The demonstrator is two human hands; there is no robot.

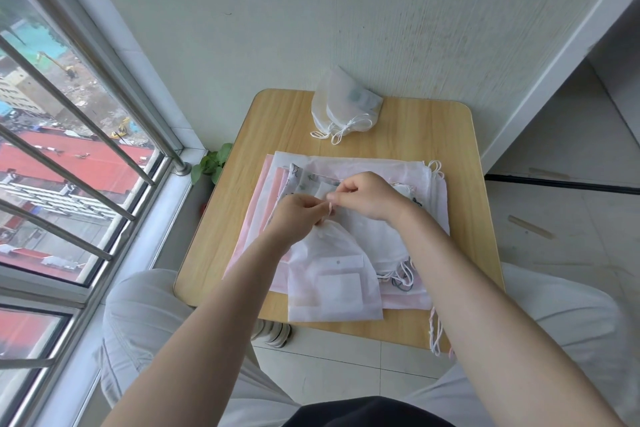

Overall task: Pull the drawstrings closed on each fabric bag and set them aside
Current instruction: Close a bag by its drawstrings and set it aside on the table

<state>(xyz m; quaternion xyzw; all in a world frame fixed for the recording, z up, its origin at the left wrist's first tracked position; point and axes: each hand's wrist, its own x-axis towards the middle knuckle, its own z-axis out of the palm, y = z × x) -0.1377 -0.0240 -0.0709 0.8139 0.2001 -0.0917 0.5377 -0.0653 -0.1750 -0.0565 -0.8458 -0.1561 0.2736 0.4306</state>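
Both forearms reach in from the bottom edge over pale trousers toward a small wooden desk (221,218) set against the wall beside a barred window (69,149). Nearest on the desk lies a white fabric bag (332,284), its gathered mouth pointing away from the person and its bottom at the desk's near edge; a square white label and a small round dot show through the fabric, but no writing on them can be read. At the mouth of this bag the left hand (299,215) has its fingers curled, pinching the puckered fabric and the drawstring (329,210), while the right hand (363,196) pinches the same thin cord between thumb and forefinger just beside the left. Under the bag is a flat stack of further bags (381,170), white and pale pink, one with a small dark printed pattern too blurred to read, loose cords trailing off its right and near sides. At the far edge, touching the wall, sits a pile of cinched bags (343,107) with knotted white cords. Green leaves (211,163) show by the sill.
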